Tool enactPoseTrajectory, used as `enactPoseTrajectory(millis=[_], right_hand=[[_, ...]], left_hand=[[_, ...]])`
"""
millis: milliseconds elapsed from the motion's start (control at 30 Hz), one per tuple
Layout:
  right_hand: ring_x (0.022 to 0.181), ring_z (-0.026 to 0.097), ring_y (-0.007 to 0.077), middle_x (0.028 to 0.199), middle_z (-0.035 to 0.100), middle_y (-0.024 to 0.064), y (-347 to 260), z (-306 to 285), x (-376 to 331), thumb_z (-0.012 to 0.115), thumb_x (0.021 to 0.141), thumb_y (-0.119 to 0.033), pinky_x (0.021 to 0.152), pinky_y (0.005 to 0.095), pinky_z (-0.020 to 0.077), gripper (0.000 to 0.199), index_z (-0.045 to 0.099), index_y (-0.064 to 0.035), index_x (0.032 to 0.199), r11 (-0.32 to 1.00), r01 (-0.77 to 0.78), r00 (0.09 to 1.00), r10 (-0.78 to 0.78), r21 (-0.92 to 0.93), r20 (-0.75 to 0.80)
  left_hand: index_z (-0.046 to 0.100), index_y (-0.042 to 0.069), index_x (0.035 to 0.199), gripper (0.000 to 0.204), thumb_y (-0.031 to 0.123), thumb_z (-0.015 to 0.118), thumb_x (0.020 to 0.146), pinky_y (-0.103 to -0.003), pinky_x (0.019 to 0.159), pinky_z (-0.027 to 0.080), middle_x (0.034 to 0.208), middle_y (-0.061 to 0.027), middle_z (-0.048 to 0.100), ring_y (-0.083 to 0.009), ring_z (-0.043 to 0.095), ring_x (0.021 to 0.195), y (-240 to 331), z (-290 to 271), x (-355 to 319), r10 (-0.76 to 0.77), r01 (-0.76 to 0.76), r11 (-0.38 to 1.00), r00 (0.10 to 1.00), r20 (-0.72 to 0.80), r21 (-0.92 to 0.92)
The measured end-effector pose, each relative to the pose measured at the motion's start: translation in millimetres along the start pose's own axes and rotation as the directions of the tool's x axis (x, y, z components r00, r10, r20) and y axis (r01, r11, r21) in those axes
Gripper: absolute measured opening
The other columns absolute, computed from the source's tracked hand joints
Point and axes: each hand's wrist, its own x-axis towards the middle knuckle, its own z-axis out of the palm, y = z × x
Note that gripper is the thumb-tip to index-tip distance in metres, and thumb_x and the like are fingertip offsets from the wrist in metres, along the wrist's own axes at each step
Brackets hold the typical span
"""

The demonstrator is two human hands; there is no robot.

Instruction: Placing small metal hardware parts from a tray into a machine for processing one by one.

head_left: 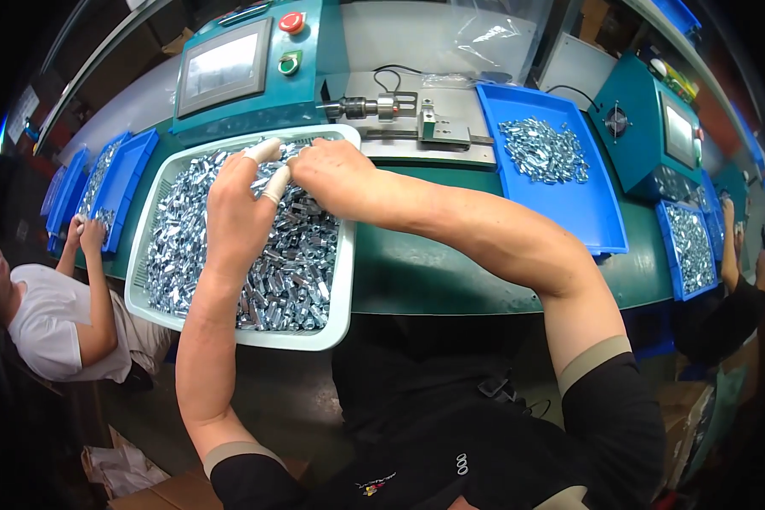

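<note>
Both hands, the left hand (238, 204) and right hand (331, 170), are meeting closed together over the white plastic tray (345, 280) of small shiny metal parts (289, 272), pinching pieces best lifted few at a time.

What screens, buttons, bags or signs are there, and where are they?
Big screen: grey rectangle on the teal machine, behind the white tray.
Small screen: pale rectangle on the teal machine at right.
Red button: round, top of the left machine.
Green button: round, just below the red one.
Plastic bag: clear, crinkled, back centre.
</note>
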Motion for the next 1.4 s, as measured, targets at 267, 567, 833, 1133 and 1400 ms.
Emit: enactPoseTrajectory(millis=[267,567,833,1133,1400], right_hand=[[0.092,0.074,0.0310,0.097,0.075,0.0156,28,-21,-33,0.078,0.087,-0.006,0.082,0.0419,0.0585,0.027,0.077,-0.0078,0.113,0.880,-0.013,0.975,0.116,0.474,-0.188],[0.079,0.066,0.0093,0.103,0.078,0.0061,154,-56,-119,0.082,0.092,-0.018,0.067,0.0238,0.0516,0.030,0.077,-0.0037,0.118,0.316,-0.639,0.528,0.843,0.701,0.101],[0.073,0.065,0.0093,0.092,0.077,0.0068,188,-24,-109,0.082,0.093,-0.021,0.065,0.0262,0.0542,0.028,0.077,-0.0001,0.111,0.425,-0.623,0.590,0.806,0.657,0.038],[0.069,0.069,0.0137,0.080,0.076,0.0097,195,-16,-93,0.087,0.085,-0.026,0.068,0.0321,0.0564,0.030,0.079,-0.0022,0.101,0.349,-0.739,0.522,0.838,0.577,0.161],[0.068,0.066,0.0133,0.080,0.072,0.0075,190,-16,-89,0.082,0.089,-0.022,0.061,0.0310,0.0533,0.024,0.075,-0.0010,0.098,0.450,-0.748,0.559,0.823,0.488,0.098]], left_hand=[[0.072,0.000,0.121,0.031,0.005,0.076,0.091,-0.041,0.091,0.054,0.108,-0.0172,0.074,-0.0340,0.070,0.101,2,2,-4,0.041,-0.041,0.999,0.999,0.021,0.008],[0.070,0.000,0.122,0.033,0.002,0.076,0.090,-0.040,0.090,0.054,0.107,-0.0164,0.073,-0.0330,0.070,0.101,21,1,-6,0.037,-0.026,0.995,0.993,0.115,-0.099],[0.070,0.000,0.123,0.035,0.000,0.076,0.088,-0.040,0.092,0.053,0.109,-0.0155,0.073,-0.0330,0.069,0.103,23,6,-5,0.016,0.003,0.993,0.986,0.165,-0.117],[0.070,0.001,0.123,0.036,0.001,0.077,0.088,-0.040,0.092,0.054,0.109,-0.0156,0.073,-0.0331,0.070,0.103,23,3,-7,0.016,0.005,0.993,0.984,0.176,-0.121],[0.070,0.001,0.124,0.037,0.001,0.078,0.087,-0.039,0.090,0.055,0.108,-0.0158,0.073,-0.0325,0.070,0.102,26,4,-8,0.055,-0.033,0.989,0.987,0.152,-0.144]])
